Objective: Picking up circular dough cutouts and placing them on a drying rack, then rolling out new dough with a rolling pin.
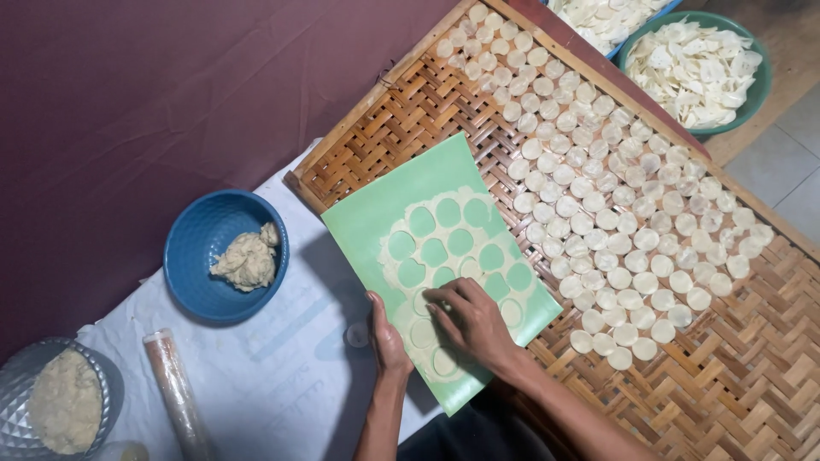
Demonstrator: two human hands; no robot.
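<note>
- Right hand (470,320) lies on the rolled dough sheet (444,256), fingertips pinching a cut disc; grip nearly closed.
- Left hand (386,335) steadies the green mat (376,209), grip open, holding nothing.
- Mat overlaps the woven tray (410,111).

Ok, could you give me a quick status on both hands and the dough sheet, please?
Left hand steadying edge of green mat. Right hand fingertips pressing on rolled dough sheet, several round holes cut. Cut discs fill woven tray alongside. Nothing in the way.

Green mat (380,213); blue bowl (192,235)
</note>
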